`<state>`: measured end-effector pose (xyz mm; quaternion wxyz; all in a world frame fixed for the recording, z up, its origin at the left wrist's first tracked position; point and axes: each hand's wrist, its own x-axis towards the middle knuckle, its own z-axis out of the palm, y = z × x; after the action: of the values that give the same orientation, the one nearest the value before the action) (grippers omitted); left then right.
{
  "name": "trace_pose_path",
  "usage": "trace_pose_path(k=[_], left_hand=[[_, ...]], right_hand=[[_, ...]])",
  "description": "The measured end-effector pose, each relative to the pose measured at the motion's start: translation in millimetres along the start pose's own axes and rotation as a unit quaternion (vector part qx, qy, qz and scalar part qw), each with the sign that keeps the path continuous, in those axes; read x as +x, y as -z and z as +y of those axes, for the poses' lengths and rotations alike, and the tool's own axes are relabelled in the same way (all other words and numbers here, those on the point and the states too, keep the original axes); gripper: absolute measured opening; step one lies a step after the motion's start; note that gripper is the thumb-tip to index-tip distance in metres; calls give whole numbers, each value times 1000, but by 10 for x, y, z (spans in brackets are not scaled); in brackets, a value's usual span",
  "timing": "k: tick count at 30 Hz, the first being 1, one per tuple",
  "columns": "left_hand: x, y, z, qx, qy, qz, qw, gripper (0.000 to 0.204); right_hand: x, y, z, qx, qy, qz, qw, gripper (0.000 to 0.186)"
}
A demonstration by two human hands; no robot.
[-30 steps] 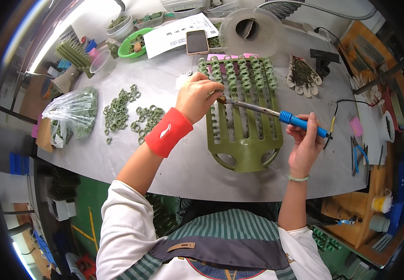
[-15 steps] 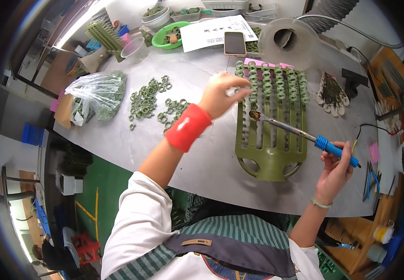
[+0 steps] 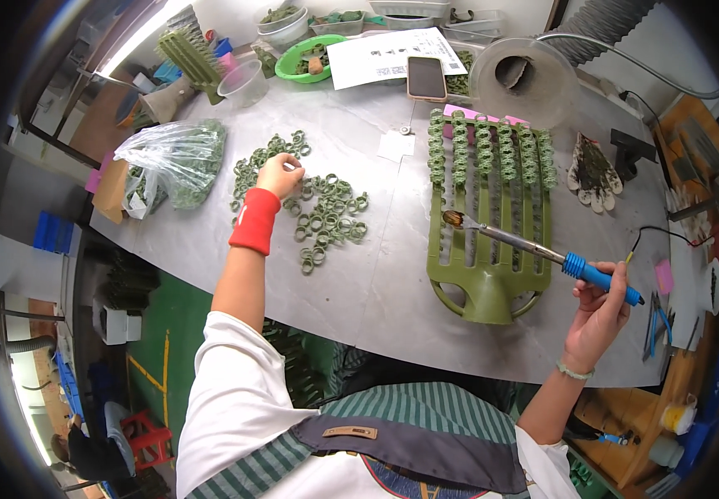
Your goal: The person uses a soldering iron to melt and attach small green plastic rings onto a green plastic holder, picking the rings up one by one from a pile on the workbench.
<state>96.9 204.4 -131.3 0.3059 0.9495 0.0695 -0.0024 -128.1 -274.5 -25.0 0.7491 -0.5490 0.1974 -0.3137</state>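
green rings (image 3: 318, 223) lie loose left of the olive-green slotted rack (image 3: 490, 293), where the left hand (image 3: 278, 176) bends over them, whether gripping one i cannot tell, and the right hand (image 3: 596, 320), right of the rack, grips a blue-handled soldering iron (image 3: 519, 242).

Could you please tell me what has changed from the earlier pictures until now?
The left hand has moved left, from the green rack to the small green rings; whether it grips one cannot be told. The soldering iron has shifted down the rack, toward the person. The right hand still holds it; the rack and phone stayed in place.
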Motion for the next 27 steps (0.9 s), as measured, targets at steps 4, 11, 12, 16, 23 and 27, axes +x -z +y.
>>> trace_pose_path(k=[4, 11, 12, 16, 23, 27], left_hand=[[-219, 125, 491, -346, -10, -87, 934, 17], [-801, -362, 1997, -244, -280, -96, 923, 18], [-852, -458, 2147, -229, -334, -104, 908, 18], [-926, -780, 2494, -156, -359, -107, 914, 17], [-813, -1115, 2624, 7, -527, 51, 848, 17], [-791, -1139, 2605, 5, -517, 49, 855, 17]], right_hand=[[28, 90, -22, 3, 10, 14, 1000, 30], [138, 126, -33, 2, 39, 39, 998, 30], [159, 129, -25, 1, 39, 44, 998, 30], [239, 148, 61, 16, 40, 54, 998, 30], [361, 128, 209, 47, 31, 54, 997, 28], [353, 93, 192, 42, 24, 58, 997, 29]])
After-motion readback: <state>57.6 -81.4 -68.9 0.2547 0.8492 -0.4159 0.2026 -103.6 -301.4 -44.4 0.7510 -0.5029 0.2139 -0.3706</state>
